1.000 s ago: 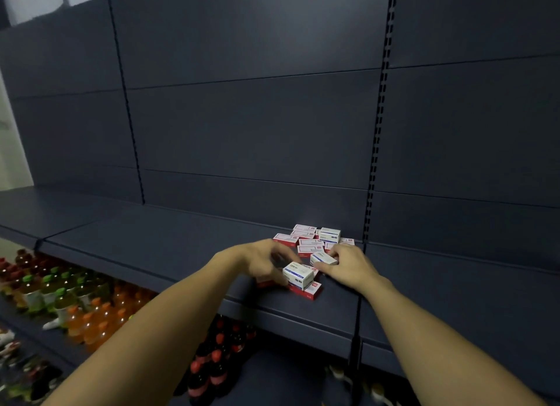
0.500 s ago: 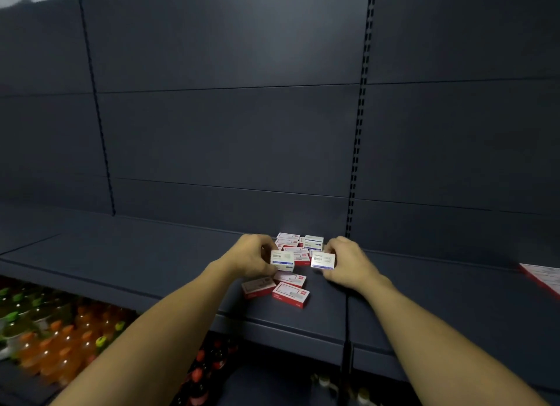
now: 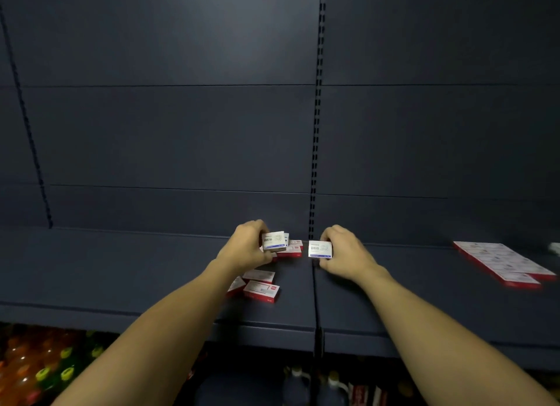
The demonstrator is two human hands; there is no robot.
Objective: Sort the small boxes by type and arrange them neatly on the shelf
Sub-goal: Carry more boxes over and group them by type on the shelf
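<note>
Both grips are pinching: my left hand (image 3: 247, 248) holds a blue-striped box (image 3: 273, 241), my right hand (image 3: 345, 254) another blue-striped box (image 3: 320, 249). These look like light, stiff card, so I'd hold them by the short edges.

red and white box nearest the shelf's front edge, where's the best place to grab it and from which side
The small red-and-white cardboard box lies flat on the dark shelf, label up, with another box close at its left. Likely best from above: thumb on one long red side, fingers on the opposite one, pinching across its narrow width.
</note>
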